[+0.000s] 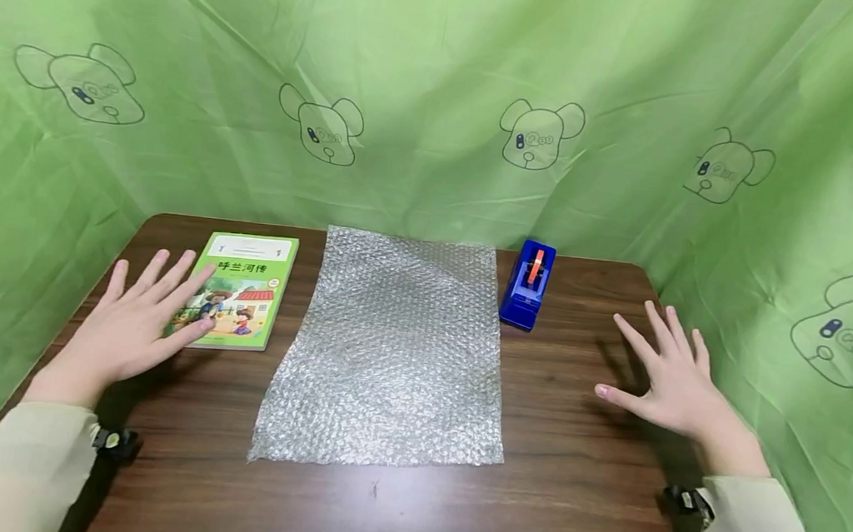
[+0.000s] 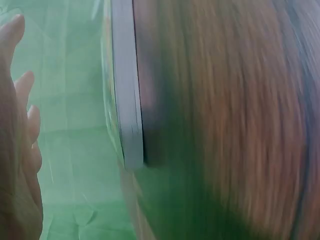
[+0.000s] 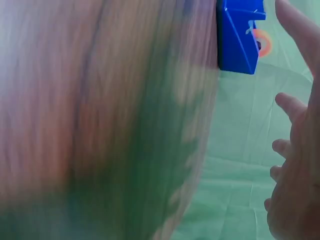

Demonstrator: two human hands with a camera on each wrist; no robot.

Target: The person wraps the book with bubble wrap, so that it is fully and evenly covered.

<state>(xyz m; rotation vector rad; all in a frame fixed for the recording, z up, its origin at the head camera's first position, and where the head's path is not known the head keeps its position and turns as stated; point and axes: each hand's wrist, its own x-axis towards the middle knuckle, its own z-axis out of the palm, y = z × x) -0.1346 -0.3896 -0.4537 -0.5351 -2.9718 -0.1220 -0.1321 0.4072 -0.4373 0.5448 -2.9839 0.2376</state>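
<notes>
Head view: nearest, pale sleeves (image 1: 28,452) are seen at the lower corners, with a dark device (image 1: 115,442) worn at each wrist. Both hands are raised and set well apart, fingers spread, with nothing gripped by either. The left hand (image 1: 135,322) is held at the table's left side, its thumb seen across the book (image 1: 250,306); in the left wrist view a gap is shown between the two. The right hand (image 1: 680,390) is held over the right side, apart from the dispenser (image 1: 524,294).

Between the hands, the wrap (image 1: 397,355) is laid flat on the table (image 1: 565,511), its far edge reaching the back. The book is set to its left, cover up, and would probably be best taken by its edges, thumb opposite fingers. So light a sheet could easily be slid or curled — a flat palm would be the safer steadying.

Farther off, the dispenser, with its orange tape (image 1: 537,266), is set just beside the wrap's right edge — whether touching cannot be told — and might be caught if the sheet were shifted. Farthest, a green cloth (image 1: 445,34) is hung behind and at both sides, by which sideways reach may be limited.
</notes>
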